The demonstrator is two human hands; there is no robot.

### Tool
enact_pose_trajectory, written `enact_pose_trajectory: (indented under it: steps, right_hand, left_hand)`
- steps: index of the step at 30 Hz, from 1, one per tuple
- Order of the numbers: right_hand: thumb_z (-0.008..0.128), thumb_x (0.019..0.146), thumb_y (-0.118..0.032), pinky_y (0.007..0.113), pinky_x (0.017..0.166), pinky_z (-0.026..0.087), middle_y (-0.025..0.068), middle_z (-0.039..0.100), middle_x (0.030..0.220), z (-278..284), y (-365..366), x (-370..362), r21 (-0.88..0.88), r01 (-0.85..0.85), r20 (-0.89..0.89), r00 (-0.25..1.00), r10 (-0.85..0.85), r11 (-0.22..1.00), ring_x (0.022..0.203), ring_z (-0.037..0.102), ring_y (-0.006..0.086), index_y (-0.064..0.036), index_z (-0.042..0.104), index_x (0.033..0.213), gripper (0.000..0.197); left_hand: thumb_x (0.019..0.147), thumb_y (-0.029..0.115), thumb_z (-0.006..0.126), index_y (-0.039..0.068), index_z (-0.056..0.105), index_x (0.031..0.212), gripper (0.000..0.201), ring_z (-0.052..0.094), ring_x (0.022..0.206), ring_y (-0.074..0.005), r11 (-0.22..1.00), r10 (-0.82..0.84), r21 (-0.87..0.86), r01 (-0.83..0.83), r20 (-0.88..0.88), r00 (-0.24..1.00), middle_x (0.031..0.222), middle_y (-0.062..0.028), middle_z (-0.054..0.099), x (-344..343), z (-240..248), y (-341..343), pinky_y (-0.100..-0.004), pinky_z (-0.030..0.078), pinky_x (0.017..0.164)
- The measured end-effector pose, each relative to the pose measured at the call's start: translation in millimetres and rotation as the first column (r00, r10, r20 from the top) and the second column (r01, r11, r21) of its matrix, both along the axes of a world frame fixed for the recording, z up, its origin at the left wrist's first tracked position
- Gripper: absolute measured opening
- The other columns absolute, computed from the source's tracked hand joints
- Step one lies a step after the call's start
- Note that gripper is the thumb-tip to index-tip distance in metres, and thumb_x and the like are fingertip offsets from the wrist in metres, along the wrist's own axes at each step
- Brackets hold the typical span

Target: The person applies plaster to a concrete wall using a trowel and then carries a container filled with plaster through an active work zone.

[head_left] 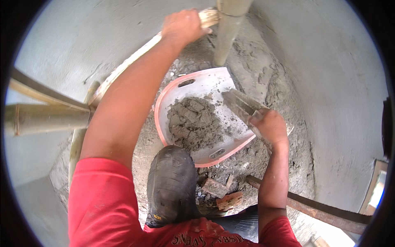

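Head view. We see the left hand (pixel 184 28) at the top, its fingers wrapped around a pale wooden rail (pixel 131 62), just beside an upright post (pixel 230 29). The right hand (pixel 270 126) is clamped on a trowel (pixel 240 103), whose blade reaches over the right side of a white, pink-rimmed tray (pixel 203 82); whether the blade touches the tray we cannot tell. We note the grey mortar (pixel 192 123) heaped in the tray, left of the blade. The tray lies on rough ground, a dark boot (pixel 170 185) at its near edge and brick pieces (pixel 229 201) nearby.
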State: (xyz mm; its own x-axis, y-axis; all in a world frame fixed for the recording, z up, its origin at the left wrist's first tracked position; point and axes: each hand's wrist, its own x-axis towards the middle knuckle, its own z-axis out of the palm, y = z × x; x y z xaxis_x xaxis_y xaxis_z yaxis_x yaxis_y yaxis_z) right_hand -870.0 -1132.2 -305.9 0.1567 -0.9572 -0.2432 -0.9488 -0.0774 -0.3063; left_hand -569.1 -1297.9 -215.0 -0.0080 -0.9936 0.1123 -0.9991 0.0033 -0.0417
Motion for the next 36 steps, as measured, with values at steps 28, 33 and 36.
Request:
enact_pose_trajectory:
  steps: [28, 33, 36]
  right_hand:
    - [0.067, 0.084, -0.056, 0.044, 0.074, 0.05, 0.0181, 0.071, 0.078, -220, -290, 22, -0.062, 0.616, 0.699, 0.589, -0.406, 0.786, 0.075, 0.067, 0.0339, -0.0018, 0.073, 0.08, 0.055]
    - [0.072, 0.084, -0.05, 0.036, 0.063, 0.046, 0.0093, 0.063, 0.064, -168, -226, 13, -0.124, 0.638, 0.722, 0.584, -0.372, 0.76, 0.06, 0.057, 0.0211, -0.0011, 0.069, 0.077, 0.05]
    - [0.073, 0.084, -0.049, 0.035, 0.061, 0.044, 0.0077, 0.061, 0.062, -133, -176, 1, -0.155, 0.591, 0.662, 0.657, -0.361, 0.792, 0.058, 0.055, 0.019, -0.0015, 0.07, 0.078, 0.048]
  left_hand:
    - [0.076, 0.067, 0.072, -0.001, 0.065, 0.107, 0.076, 0.071, 0.082, -0.0392, 0.988, -0.063, -0.137, 0.076, 0.097, 0.993, 0.082, -0.0233, 0.071, -8, -17, -18, -0.0493, 0.057, 0.069]
    - [0.077, 0.068, 0.07, -0.001, 0.065, 0.108, 0.076, 0.07, 0.088, -0.0399, 0.987, -0.095, -0.127, 0.099, 0.036, 0.995, 0.09, -0.023, 0.071, -5, -15, -16, -0.0491, 0.057, 0.072]
    - [0.083, 0.061, 0.069, 0.002, 0.067, 0.11, 0.065, 0.07, 0.096, -0.0358, 0.992, -0.107, -0.065, 0.11, 0.058, 0.993, 0.102, -0.0177, 0.073, -2, -10, -9, -0.0469, 0.057, 0.082]
